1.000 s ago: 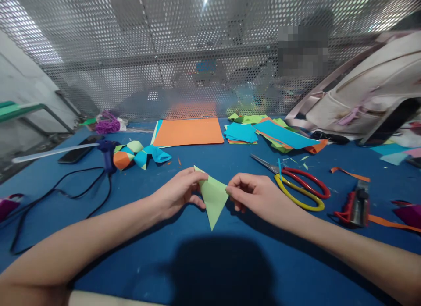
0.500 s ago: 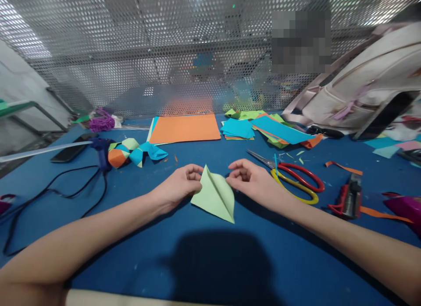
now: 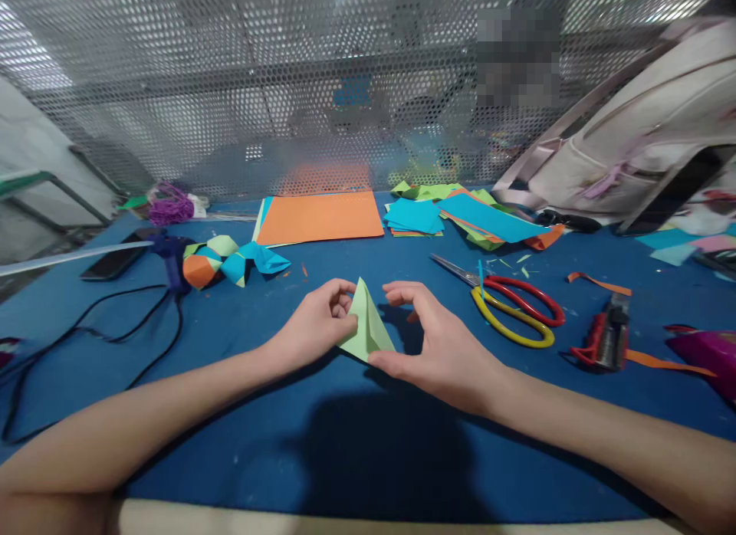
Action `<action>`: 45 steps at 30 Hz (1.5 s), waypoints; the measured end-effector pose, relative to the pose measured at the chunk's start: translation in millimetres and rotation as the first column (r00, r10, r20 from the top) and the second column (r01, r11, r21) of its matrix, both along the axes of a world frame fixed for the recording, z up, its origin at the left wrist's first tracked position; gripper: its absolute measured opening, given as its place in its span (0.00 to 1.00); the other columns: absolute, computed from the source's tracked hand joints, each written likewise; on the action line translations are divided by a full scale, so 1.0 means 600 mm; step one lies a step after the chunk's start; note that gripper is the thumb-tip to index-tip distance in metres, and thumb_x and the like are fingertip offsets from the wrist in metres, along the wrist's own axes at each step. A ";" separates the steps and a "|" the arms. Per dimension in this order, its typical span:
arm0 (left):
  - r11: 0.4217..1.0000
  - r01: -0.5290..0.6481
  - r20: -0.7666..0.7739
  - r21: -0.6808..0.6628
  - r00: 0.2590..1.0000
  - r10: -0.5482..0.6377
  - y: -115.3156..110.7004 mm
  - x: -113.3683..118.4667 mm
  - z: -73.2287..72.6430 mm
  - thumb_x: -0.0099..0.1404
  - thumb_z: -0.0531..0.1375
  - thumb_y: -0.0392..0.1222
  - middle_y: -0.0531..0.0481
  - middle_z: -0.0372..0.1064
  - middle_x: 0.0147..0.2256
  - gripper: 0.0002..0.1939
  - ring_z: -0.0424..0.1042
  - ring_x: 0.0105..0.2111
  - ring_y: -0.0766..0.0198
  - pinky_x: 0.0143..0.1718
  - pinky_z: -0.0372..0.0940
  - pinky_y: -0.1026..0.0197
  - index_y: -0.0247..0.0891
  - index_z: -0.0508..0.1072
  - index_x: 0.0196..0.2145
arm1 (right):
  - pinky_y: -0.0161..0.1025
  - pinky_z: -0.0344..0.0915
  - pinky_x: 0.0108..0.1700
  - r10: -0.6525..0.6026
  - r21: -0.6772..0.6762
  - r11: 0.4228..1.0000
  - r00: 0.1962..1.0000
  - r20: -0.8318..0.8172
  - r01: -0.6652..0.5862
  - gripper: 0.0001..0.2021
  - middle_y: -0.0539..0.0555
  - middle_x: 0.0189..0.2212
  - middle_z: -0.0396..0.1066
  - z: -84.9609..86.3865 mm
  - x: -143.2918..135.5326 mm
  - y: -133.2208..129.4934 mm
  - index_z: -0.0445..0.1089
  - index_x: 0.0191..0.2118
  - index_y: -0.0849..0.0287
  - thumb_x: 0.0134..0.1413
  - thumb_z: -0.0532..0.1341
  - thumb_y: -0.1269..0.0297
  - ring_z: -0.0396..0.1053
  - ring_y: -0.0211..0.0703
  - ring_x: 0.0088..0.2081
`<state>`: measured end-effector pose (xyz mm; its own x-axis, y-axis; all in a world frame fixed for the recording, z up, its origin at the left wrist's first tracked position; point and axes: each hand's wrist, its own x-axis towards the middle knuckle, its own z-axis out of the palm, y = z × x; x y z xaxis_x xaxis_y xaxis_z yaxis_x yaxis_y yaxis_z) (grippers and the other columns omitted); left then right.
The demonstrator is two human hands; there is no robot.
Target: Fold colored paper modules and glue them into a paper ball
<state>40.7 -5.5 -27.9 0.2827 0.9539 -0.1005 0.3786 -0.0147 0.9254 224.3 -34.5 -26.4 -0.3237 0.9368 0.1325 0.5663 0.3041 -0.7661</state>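
Note:
A folded light green paper [image 3: 368, 328] stands partly raised near the middle of the blue table [image 3: 241, 435], its peak pointing away from me. My left hand [image 3: 322, 316] pinches its left side between thumb and curled fingers. At the paper's lower right corner, the thumb of my right hand [image 3: 434, 339] touches the edge. The fingers of that hand are spread apart from the thumb, with a gap between them. Right of it lie scissors [image 3: 517, 313] with red and yellow handles.
Behind are orange sheets [image 3: 322, 217], blue paper pieces [image 3: 414, 216] and a metal mesh screen [image 3: 345, 121]. Folded paper shapes [image 3: 221, 260], a glue gun [image 3: 172, 263] and its cord are left. A cutter [image 3: 612, 332] and a backpack [image 3: 649, 129] are right.
My right hand has opened, its thumb moving down to the paper's lower right corner. The paper's right part has folded inward, so it looks narrower. The view has shifted slightly.

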 end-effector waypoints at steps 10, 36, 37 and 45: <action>1.000 -0.003 0.026 -0.010 1.000 0.003 -0.006 0.001 0.009 0.51 0.56 0.31 0.56 0.60 0.27 0.16 0.59 0.25 0.71 0.25 0.56 0.68 0.34 0.66 0.41 | 0.40 0.63 0.35 -0.099 0.050 0.994 0.992 0.074 0.096 0.11 0.51 0.33 0.69 -0.006 0.013 0.025 0.61 0.38 0.57 0.45 0.55 0.69 0.66 0.43 0.32; 0.808 0.507 -0.626 0.298 0.743 -0.236 0.013 -0.039 -0.005 0.61 0.52 0.32 0.50 0.69 0.33 0.13 0.68 0.34 0.65 0.34 0.62 0.64 0.35 0.68 0.43 | 0.41 0.60 0.41 0.394 0.261 0.863 0.900 0.186 -0.431 0.05 0.55 0.32 0.70 -0.052 0.083 0.079 0.64 0.30 0.59 0.54 0.54 0.74 0.65 0.42 0.36; 0.799 0.529 -0.640 0.288 0.727 -0.250 0.014 -0.041 -0.003 0.61 0.51 0.32 0.50 0.68 0.33 0.11 0.68 0.33 0.65 0.34 0.62 0.64 0.35 0.68 0.42 | 0.42 0.60 0.41 0.399 0.273 0.854 0.894 0.202 -0.443 0.05 0.55 0.32 0.70 -0.053 0.083 0.078 0.64 0.31 0.59 0.54 0.53 0.74 0.65 0.43 0.37; 0.730 0.635 -0.681 0.254 0.653 -0.332 0.016 -0.047 0.006 0.62 0.51 0.31 0.50 0.67 0.32 0.07 0.66 0.34 0.65 0.35 0.60 0.65 0.36 0.67 0.35 | 0.42 0.57 0.39 0.293 0.372 0.837 0.902 0.316 -0.402 0.07 0.57 0.32 0.70 -0.059 0.072 0.064 0.66 0.40 0.61 0.59 0.53 0.71 0.63 0.44 0.36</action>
